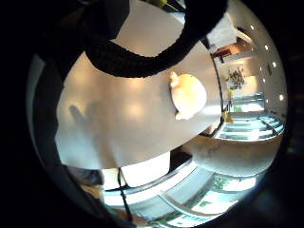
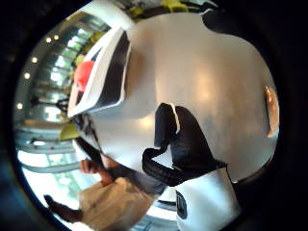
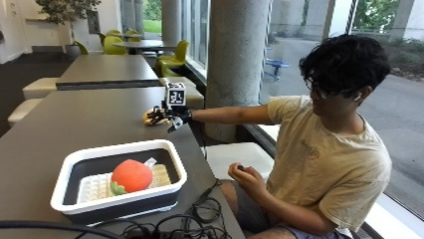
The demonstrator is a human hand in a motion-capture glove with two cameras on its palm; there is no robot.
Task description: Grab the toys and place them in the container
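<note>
The table (image 3: 79, 119) was plain grey. The container (image 3: 169, 172) had a white rim and black walls. Inside lay a red-orange peach toy (image 3: 131, 175) with a green leaf, on a pale cream checked toy (image 3: 96, 186). The far toy (image 1: 188, 95) was cream-yellow. The hand (image 3: 169, 115) wore black.

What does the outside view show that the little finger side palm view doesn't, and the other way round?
Only the outside view shows the container near the table's edge, with a red-orange toy already inside it, and the gloved right hand reaching out over the yellowish toy farther along the table. Whether the fingers touch that toy cannot be told. Only the little finger side palm view shows this toy whole, pale and rounded, lying on the table beside a black strap of the glove. Both share the grey table and that toy.
</note>
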